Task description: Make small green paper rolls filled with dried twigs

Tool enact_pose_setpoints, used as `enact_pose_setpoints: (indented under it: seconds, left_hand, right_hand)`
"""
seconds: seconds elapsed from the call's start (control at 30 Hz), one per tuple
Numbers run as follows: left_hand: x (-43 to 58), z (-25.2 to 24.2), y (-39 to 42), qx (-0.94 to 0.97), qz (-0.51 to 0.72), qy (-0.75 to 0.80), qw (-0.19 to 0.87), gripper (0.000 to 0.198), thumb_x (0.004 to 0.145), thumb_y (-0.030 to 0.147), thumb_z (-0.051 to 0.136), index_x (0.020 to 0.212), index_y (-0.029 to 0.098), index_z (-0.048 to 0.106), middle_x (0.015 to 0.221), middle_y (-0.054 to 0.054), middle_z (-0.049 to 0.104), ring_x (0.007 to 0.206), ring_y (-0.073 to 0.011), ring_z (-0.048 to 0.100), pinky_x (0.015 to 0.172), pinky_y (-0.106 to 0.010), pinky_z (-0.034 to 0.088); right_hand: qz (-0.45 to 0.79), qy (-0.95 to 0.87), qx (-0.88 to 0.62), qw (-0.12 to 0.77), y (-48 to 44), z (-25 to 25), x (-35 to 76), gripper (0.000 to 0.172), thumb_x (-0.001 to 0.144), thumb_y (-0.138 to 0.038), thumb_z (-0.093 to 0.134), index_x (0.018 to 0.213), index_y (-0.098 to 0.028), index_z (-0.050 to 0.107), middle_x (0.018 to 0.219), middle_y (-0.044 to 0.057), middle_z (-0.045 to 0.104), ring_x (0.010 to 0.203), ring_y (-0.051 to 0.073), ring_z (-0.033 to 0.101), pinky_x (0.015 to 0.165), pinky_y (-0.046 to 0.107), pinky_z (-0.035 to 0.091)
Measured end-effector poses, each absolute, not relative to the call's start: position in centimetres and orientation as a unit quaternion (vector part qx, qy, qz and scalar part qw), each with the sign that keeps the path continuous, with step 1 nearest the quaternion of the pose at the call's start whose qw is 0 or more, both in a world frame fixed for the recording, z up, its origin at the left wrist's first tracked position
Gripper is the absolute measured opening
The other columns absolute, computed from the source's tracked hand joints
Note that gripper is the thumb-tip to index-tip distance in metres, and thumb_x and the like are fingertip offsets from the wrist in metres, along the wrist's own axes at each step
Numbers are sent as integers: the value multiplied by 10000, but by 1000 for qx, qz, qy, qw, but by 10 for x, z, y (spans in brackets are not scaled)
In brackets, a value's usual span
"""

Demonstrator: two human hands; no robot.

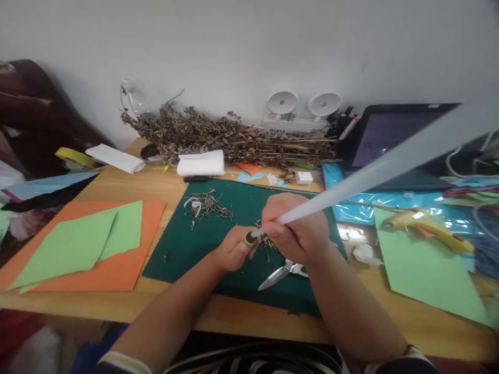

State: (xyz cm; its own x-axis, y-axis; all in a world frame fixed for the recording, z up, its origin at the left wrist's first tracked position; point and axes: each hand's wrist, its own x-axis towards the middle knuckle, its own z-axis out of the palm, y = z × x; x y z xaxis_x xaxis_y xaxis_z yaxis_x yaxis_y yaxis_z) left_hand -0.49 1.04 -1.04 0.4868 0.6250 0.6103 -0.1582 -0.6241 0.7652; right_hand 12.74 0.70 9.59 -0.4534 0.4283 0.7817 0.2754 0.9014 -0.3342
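My right hand (298,228) is closed round the lower end of a long white translucent stick (374,174) that slants up to the right past the camera. Its tip meets a small round green-rimmed piece (250,239) pinched in my left hand (234,249). Both hands hover over a dark green cutting mat (234,218) strewn with bits of dried twig (206,205). White-handled scissors (283,272) lie on the mat just below my right hand.
A heap of dried branches (234,137) runs along the back. Green sheets lie on orange paper (132,249) at left. At right lie a yellow glue gun (429,226), green paper (424,270), blue film and a tablet (390,137). White rolls (200,163) and tape sit behind the mat.
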Motion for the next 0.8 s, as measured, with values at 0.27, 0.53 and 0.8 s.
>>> enact_pose_setpoints:
  seconds: [0.27,0.53,0.8]
  left_hand:
    - [-6,-8,8,773,476,183,377,532,823,512,171,469,168,369,427,-12,421,417,-98,403,438,-244,335]
    - [-7,-16,9,756,469,198,412,549,784,588,196,485,177,404,432,-7,429,440,-110,422,471,-255,371]
    - [-7,-14,10,739,479,194,433,525,779,577,260,474,179,416,408,-12,430,414,-117,417,432,-267,347]
  right_hand:
    - [73,-861,-203,461,8,94,124,321,825,-281,334,534,-178,423,445,-23,407,435,87,357,436,219,280]
    - [114,-811,-183,543,4,96,126,261,825,-253,365,585,-174,431,505,-18,434,471,79,396,461,205,316]
    - [99,-851,-198,477,9,90,121,326,844,-308,313,579,-171,445,484,-18,450,463,80,406,451,201,316]
